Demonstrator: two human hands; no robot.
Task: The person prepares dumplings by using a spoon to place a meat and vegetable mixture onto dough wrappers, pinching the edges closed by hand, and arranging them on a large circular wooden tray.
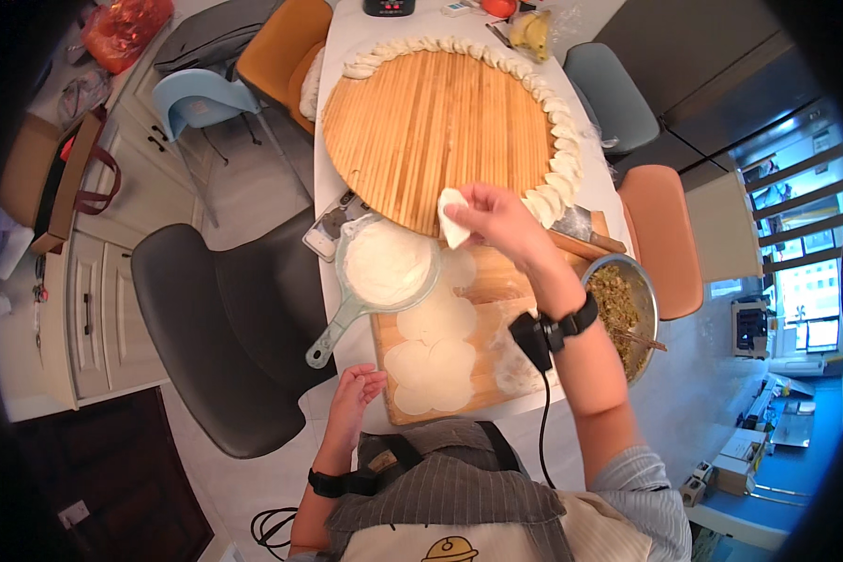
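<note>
The dumpling (452, 223) is hanging in the right hand (492, 217), over the near edge of the round wooden board (431, 140); whether it is touching the wood, I cannot tell. The work is looking well advanced: a long row of dumplings (564, 150) is curving along the far and right edges of that board, each piece leaning on or sitting close beside its neighbour. Some is seemingly remaining: several thin round wrappers (431, 370) are lying overlapped on the rectangular board (506, 286), and plenty of filling (613, 304) is sitting in the metal bowl (655, 314) to the right, with chopsticks (648, 345) resting in it.

The right fingers are closing narrowly on the white dough, pinching it between thumb and fingertips. Its far side is hiding from view, so I cannot tell whether the seam is fully sealed. The left hand (356, 389) is holding nothing visible; its fingers are curling loosely, partly open, just beside the left edge of the rectangular board. Near them, a green handled bowl (345, 314) of flour (384, 260) is standing on the white counter (348, 351), and a rolling pin (585, 245) is lying beyond the right forearm.
</note>
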